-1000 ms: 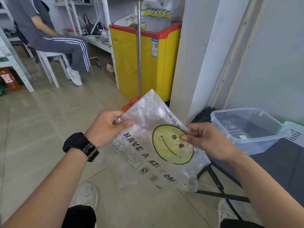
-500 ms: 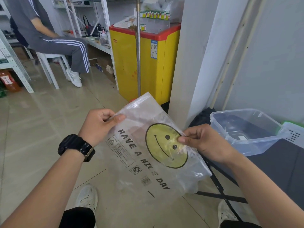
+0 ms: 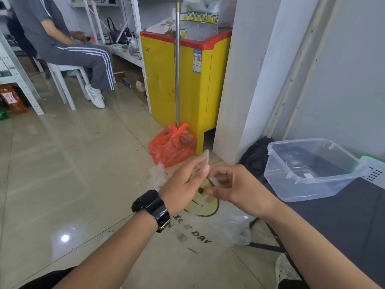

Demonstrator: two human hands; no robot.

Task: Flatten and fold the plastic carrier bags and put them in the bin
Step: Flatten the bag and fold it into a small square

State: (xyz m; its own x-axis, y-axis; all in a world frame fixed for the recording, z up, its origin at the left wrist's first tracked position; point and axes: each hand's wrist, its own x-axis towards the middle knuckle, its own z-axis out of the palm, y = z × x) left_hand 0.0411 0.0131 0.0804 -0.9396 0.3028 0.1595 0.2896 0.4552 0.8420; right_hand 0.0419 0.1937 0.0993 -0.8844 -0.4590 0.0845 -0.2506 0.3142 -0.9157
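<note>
A clear plastic carrier bag [image 3: 205, 207] with a yellow smiley face and black lettering hangs between my hands at the frame's centre, folded over on itself. My left hand [image 3: 185, 184], with a black watch on the wrist, pinches the bag's upper edge. My right hand [image 3: 233, 187] meets it from the right and pinches the same bunched top. The bag's lower part droops toward the floor, blurred by motion. A clear plastic bin [image 3: 308, 170] stands on the dark table [image 3: 343, 222] at the right, with no bags visible inside.
A tied red bag [image 3: 173, 144] sits on the floor by a yellow chest freezer [image 3: 183, 80] and a metal pole [image 3: 177, 59]. A white pillar [image 3: 245, 80] stands behind my hands. A person sits on a white chair [image 3: 62, 80] at the far left, near shelving.
My left hand has swung right and brought its edge of the bag over to my right hand, folding the bag in half. The bag is now lower and the red bag shows behind.
</note>
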